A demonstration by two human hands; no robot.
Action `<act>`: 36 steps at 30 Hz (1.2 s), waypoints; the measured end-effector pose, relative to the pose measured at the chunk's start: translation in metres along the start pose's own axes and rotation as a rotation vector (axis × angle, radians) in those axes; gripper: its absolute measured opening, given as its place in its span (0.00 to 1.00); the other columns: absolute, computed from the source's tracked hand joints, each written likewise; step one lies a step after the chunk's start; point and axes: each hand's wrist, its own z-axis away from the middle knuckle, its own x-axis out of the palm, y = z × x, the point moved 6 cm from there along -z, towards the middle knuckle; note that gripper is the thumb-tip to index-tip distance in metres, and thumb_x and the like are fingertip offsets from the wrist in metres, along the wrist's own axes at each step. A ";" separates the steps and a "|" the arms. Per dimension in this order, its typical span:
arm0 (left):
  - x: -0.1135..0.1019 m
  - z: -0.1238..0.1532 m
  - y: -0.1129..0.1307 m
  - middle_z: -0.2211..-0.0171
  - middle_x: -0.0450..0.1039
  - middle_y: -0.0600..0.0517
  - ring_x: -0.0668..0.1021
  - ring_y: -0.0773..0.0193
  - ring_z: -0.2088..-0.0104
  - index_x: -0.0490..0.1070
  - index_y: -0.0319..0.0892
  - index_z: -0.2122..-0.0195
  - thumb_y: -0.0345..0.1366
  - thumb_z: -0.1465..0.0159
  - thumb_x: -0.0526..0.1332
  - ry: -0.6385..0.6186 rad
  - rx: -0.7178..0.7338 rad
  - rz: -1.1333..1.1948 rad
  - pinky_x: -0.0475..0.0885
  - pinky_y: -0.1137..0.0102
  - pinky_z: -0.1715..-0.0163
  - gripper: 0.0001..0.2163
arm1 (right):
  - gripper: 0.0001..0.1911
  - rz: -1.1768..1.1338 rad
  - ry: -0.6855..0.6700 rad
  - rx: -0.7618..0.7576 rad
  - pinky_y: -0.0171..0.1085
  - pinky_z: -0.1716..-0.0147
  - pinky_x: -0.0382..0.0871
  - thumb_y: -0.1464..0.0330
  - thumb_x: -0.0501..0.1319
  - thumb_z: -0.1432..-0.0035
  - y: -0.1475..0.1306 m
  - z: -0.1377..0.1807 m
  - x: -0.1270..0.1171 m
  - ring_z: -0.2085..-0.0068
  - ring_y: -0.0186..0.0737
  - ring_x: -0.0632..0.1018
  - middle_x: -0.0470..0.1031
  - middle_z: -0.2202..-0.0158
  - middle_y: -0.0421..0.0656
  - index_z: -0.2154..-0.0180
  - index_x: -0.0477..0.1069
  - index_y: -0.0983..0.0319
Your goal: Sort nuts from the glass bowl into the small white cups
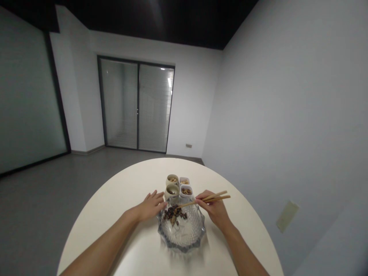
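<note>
My right hand (214,209) fingers are clamped on the chopsticks (205,200), tips down in the seeds (174,214) heaped at the far side of the glass bowl (184,241). My left hand (151,207) rests flat, fingers apart, touching the bowl's left rim. Four cups (178,186) stand just beyond, mid-table (115,207). I judge a loose pinch could drop seeds between bowl and cups

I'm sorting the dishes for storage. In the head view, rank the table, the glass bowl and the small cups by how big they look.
Largest to smallest:
1. White round table
2. Glass bowl
3. Small cups: the four look about alike, so I won't rank them against each other; they also sit farther from the camera.
</note>
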 end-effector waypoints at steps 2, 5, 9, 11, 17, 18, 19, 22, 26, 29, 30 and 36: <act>0.000 0.000 -0.001 0.30 0.45 0.48 0.44 0.42 0.31 0.63 0.50 0.36 0.55 0.26 0.38 -0.002 -0.002 -0.005 0.41 0.44 0.37 0.27 | 0.08 -0.006 0.001 -0.013 0.37 0.71 0.73 0.62 0.69 0.45 -0.001 0.000 0.000 0.71 0.40 0.77 0.78 0.72 0.42 0.71 0.79 0.59; 0.000 -0.001 0.000 0.30 0.45 0.48 0.44 0.42 0.31 0.61 0.50 0.35 0.54 0.26 0.39 -0.004 -0.001 -0.005 0.41 0.43 0.37 0.26 | 0.07 -0.016 0.034 -0.032 0.37 0.70 0.73 0.62 0.70 0.45 -0.003 0.000 -0.003 0.71 0.39 0.77 0.77 0.72 0.41 0.70 0.79 0.59; 0.000 0.000 0.000 0.30 0.45 0.48 0.44 0.42 0.31 0.62 0.49 0.36 0.53 0.25 0.40 -0.022 -0.014 -0.022 0.41 0.44 0.37 0.25 | 0.07 -0.063 0.129 -0.037 0.37 0.72 0.72 0.62 0.71 0.47 0.000 -0.002 -0.013 0.72 0.39 0.76 0.77 0.73 0.41 0.70 0.79 0.59; 0.000 -0.001 0.000 0.30 0.45 0.48 0.44 0.42 0.31 0.63 0.49 0.36 0.53 0.25 0.40 -0.019 -0.013 -0.028 0.41 0.44 0.37 0.25 | 0.07 -0.068 0.196 -0.050 0.37 0.73 0.72 0.63 0.71 0.46 0.002 -0.002 -0.019 0.72 0.39 0.76 0.76 0.73 0.42 0.70 0.80 0.59; 0.003 -0.002 -0.003 0.30 0.46 0.48 0.45 0.42 0.31 0.64 0.50 0.37 0.55 0.26 0.38 0.007 0.019 -0.023 0.42 0.43 0.37 0.27 | 0.08 -0.063 0.341 -0.039 0.39 0.70 0.75 0.61 0.70 0.46 0.011 -0.003 -0.031 0.69 0.41 0.77 0.78 0.71 0.43 0.69 0.80 0.59; 0.003 -0.002 -0.004 0.30 0.46 0.49 0.45 0.42 0.31 0.64 0.50 0.37 0.55 0.26 0.38 0.007 0.018 -0.023 0.42 0.43 0.37 0.27 | 0.08 -0.051 0.342 -0.034 0.39 0.69 0.75 0.61 0.70 0.47 0.011 -0.003 -0.031 0.69 0.41 0.78 0.78 0.71 0.43 0.69 0.80 0.59; 0.003 -0.002 -0.004 0.30 0.46 0.49 0.45 0.42 0.31 0.63 0.50 0.37 0.55 0.26 0.38 0.007 0.016 -0.022 0.42 0.43 0.37 0.27 | 0.09 -0.036 0.343 -0.031 0.39 0.69 0.75 0.61 0.70 0.47 0.012 -0.004 -0.031 0.69 0.41 0.78 0.78 0.71 0.43 0.70 0.80 0.59; 0.002 -0.001 -0.002 0.30 0.46 0.49 0.44 0.42 0.31 0.64 0.50 0.37 0.55 0.26 0.39 0.001 0.007 -0.008 0.41 0.43 0.37 0.27 | 0.09 0.007 0.351 -0.037 0.39 0.68 0.74 0.60 0.70 0.47 0.011 -0.004 -0.031 0.69 0.41 0.77 0.79 0.71 0.43 0.70 0.80 0.59; 0.001 0.000 0.000 0.30 0.45 0.48 0.44 0.42 0.31 0.65 0.48 0.38 0.54 0.26 0.39 -0.014 -0.003 -0.004 0.40 0.44 0.36 0.26 | 0.08 0.030 0.356 -0.034 0.39 0.66 0.74 0.61 0.70 0.46 0.011 -0.004 -0.032 0.67 0.42 0.78 0.79 0.70 0.43 0.70 0.80 0.59; 0.000 0.000 0.000 0.30 0.46 0.48 0.44 0.42 0.31 0.65 0.48 0.38 0.54 0.26 0.39 -0.005 0.001 -0.010 0.41 0.44 0.37 0.26 | 0.08 0.016 0.356 -0.021 0.40 0.66 0.74 0.61 0.70 0.47 0.013 -0.004 -0.031 0.67 0.42 0.78 0.79 0.70 0.43 0.70 0.80 0.59; 0.001 0.000 0.000 0.30 0.46 0.48 0.44 0.42 0.31 0.65 0.48 0.38 0.54 0.26 0.39 -0.004 0.000 -0.011 0.41 0.44 0.37 0.26 | 0.09 0.010 0.359 -0.018 0.40 0.65 0.75 0.61 0.70 0.47 0.014 -0.003 -0.031 0.67 0.42 0.78 0.79 0.70 0.43 0.70 0.80 0.59; 0.002 -0.001 -0.002 0.30 0.45 0.49 0.44 0.43 0.31 0.64 0.50 0.37 0.55 0.26 0.38 -0.010 -0.001 -0.016 0.41 0.44 0.37 0.27 | 0.10 0.008 0.389 0.021 0.41 0.66 0.75 0.59 0.70 0.48 0.017 -0.003 -0.035 0.69 0.42 0.78 0.79 0.71 0.43 0.70 0.80 0.60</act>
